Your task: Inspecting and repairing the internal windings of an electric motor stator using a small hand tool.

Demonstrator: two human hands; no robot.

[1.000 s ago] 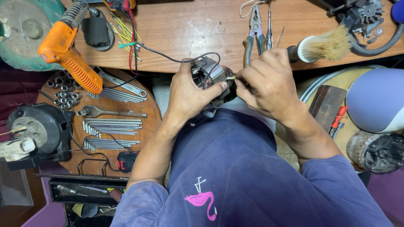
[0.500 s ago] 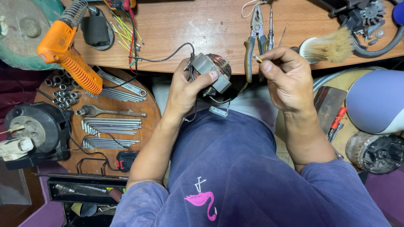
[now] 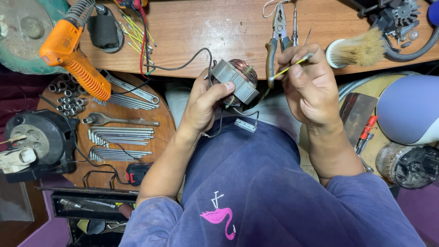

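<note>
Wooden workbench [image 3: 219,32] runs across the top of the view, scuffed and pale brown, with a round dark wooden board [image 3: 137,151] of tools below its left end. Largest on the right is a lilac rounded housing [image 3: 409,110]; on the left sit a black cable reel [image 3: 34,142] and an orange soldering gun [image 3: 75,59]. No package or sign shows anywhere; the only mark is a pink flamingo print [image 3: 219,217] on the person's blue shirt. Rows of wrenches [image 3: 119,137] lie on the round board, pliers [image 3: 276,34] and a bristle brush [image 3: 356,48] on the bench. Just in front of the bench edge, above the lap, the left hand [image 3: 203,103] has its fingers wrapped round a motor stator [image 3: 238,82] with copper windings, thumb across its grey core. Just beside it, the right hand [image 3: 311,84] pinches a thin yellow wire [image 3: 292,66] between thumb and forefinger, the rest curled
</note>
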